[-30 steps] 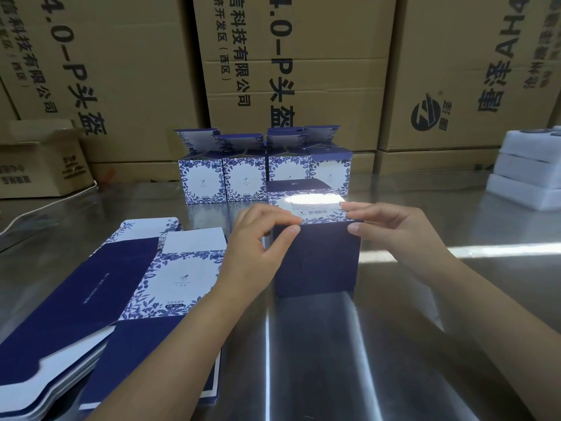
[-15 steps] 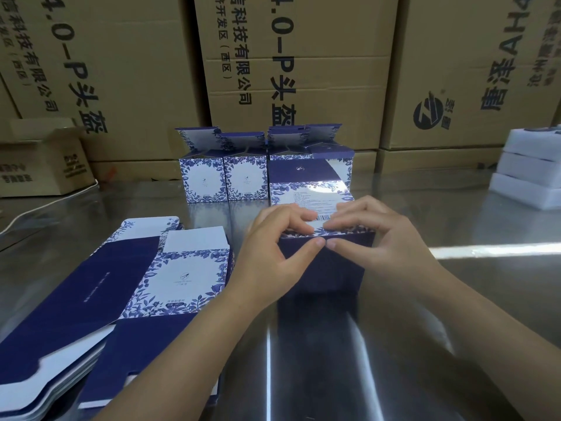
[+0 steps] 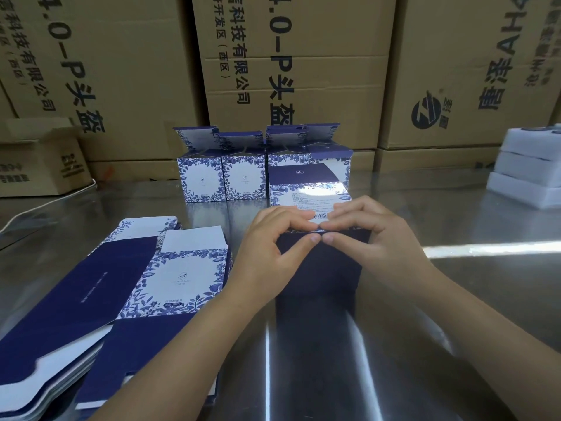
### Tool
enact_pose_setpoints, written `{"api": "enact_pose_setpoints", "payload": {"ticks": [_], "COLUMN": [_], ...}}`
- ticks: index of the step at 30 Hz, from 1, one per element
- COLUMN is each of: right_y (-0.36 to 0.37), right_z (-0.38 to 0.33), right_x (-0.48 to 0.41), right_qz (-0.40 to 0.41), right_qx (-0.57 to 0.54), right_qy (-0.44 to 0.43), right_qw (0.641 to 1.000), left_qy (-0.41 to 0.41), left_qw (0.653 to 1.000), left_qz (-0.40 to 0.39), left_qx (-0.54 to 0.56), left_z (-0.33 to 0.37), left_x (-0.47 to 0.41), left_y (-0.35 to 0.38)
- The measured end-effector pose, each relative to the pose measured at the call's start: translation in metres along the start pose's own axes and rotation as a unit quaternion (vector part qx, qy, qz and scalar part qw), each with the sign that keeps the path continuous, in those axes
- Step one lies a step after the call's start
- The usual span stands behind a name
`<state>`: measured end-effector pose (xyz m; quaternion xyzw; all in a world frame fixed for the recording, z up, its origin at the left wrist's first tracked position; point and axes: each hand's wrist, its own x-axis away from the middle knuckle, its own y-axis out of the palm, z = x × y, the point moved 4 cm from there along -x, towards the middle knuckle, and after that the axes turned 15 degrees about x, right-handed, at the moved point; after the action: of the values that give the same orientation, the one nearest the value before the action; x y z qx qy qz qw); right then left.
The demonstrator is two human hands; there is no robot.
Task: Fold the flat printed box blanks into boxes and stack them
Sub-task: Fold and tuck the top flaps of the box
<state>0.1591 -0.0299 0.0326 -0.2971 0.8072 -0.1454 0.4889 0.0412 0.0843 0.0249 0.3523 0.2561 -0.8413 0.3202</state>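
On the steel table (image 3: 455, 329), partway through the folding job.

Pinching the upper near edge of the upright dark box (image 3: 318, 275) with left hand (image 3: 267, 259) and right hand (image 3: 379, 241), thumbs against the front wall, curled fingers over the printed top flap; probably tucking that flap shut. Done so far, judging by the row of boxes (image 3: 209, 180) just behind with lids up: about four, side by side, none visibly stacked. Left to fold, judging by the thick pile of flat blanks (image 3: 106, 284) at the left: plenty.
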Motion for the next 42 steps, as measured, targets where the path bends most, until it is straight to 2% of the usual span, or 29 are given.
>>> {"api": "enact_pose_setpoints", "payload": {"ticks": [4,8,11,17,20,24,42], "right_y": [-0.001,0.003,0.007,0.012,0.01,0.012,0.018], "right_z": [0.004,0.009,0.013,0.02,0.023,0.024,0.021], "right_x": [0.0,0.003,0.005,0.004,0.004,0.006,-0.001], "right_qz": [-0.033,-0.082,-0.064,-0.042,-0.03,-0.013,0.058], "right_qx": [0.029,0.122,0.168,0.172,0.175,0.165,0.222], "right_qy": [-0.012,-0.047,-0.044,-0.019,-0.011,-0.005,0.03], "right_qw": [0.999,0.988,0.983,0.984,0.984,0.986,0.973], "left_qy": [-0.013,-0.013,-0.007,-0.001,-0.082,-0.159,-0.104], "left_qw": [0.999,0.995,0.993,0.992,0.995,0.987,0.984], "left_qz": [-0.036,-0.067,-0.064,-0.032,-0.004,-0.02,0.074], "left_qx": [-0.021,-0.076,-0.099,-0.123,-0.06,-0.017,-0.122], "left_z": [-0.004,-0.01,-0.012,-0.018,-0.029,-0.036,-0.035], "left_x": [-0.001,-0.002,-0.004,0.0,0.002,0.003,0.002], "left_y": [-0.004,-0.008,-0.008,-0.009,-0.014,-0.014,-0.011]}}
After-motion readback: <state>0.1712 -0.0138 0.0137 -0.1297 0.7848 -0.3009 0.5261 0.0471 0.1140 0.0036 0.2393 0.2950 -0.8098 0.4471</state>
